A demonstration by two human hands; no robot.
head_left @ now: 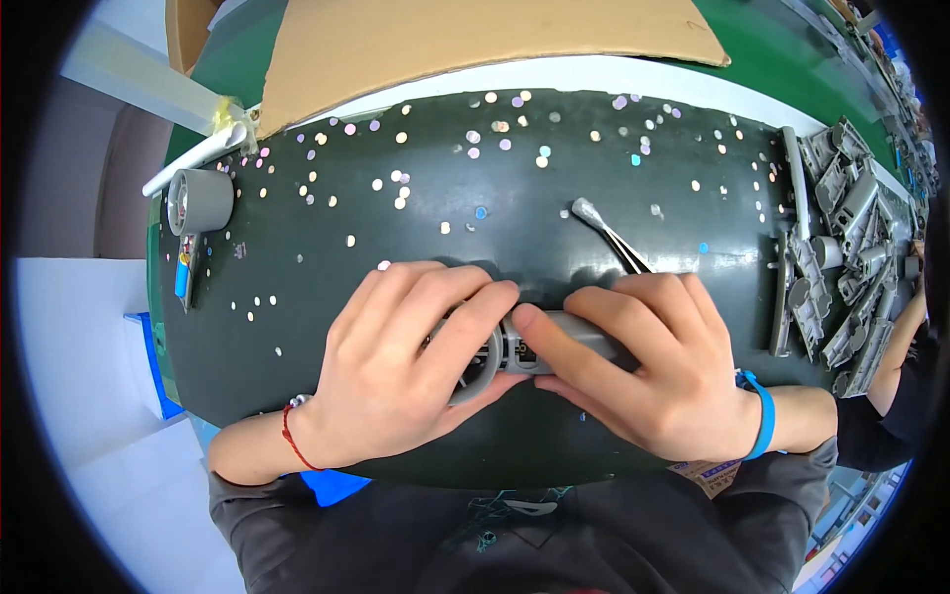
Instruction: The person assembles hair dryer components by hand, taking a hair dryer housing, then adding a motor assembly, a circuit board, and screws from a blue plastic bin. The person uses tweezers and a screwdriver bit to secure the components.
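Between my hands, close to the near edge of the dark table, is a grey plastic housing [524,358] with a round ring at one end and a long rounded body. My left hand [401,356] curls over the ring end, its fingers hiding much of the ring. Around the body end my right hand [658,366] is closed, its thumb and fingers pressing near the joint beside a small dark opening. The two hands almost touch there. Metal tweezers [611,236] lie just beyond my right hand.
Many small round stickers [445,228] dot the dark table. At the left stand a grey cylinder [208,201] and a blue-handled tool [183,272]. Grey plastic parts [856,218] pile up at the right, near another person's arm [899,342]. Cardboard [475,35] spans the back.
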